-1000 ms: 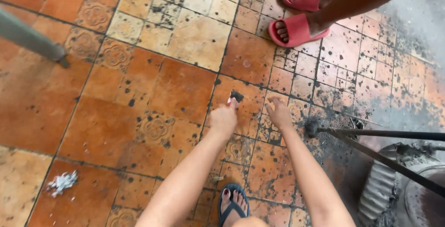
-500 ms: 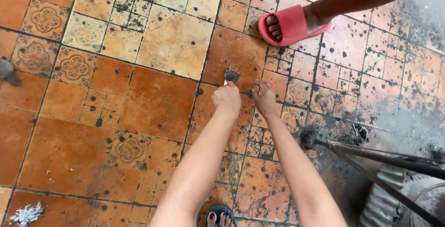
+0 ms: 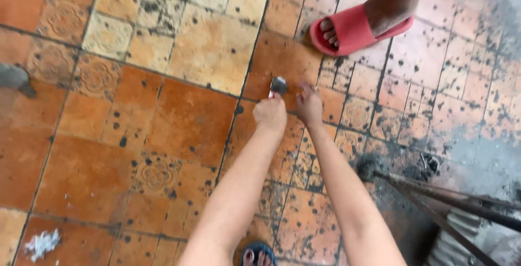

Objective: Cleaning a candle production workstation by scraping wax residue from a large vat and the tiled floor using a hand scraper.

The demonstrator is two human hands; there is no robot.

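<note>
Small grey object (image 3: 278,85), pinched at its lower end by the left hand (image 3: 269,115), stands raised above the tiled floor (image 3: 179,119). The right hand (image 3: 308,106) hovers beside it, fingers loosely spread, apparently ready to steady it. A red sandal (image 3: 353,30) stands near.

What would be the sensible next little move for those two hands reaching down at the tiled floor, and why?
Probably bring the right hand in to steady the small dark object. The left hand holds it at the fingertips just above the orange tiled floor, and the right hand hovers beside it with fingers spread, holding nothing.
</note>
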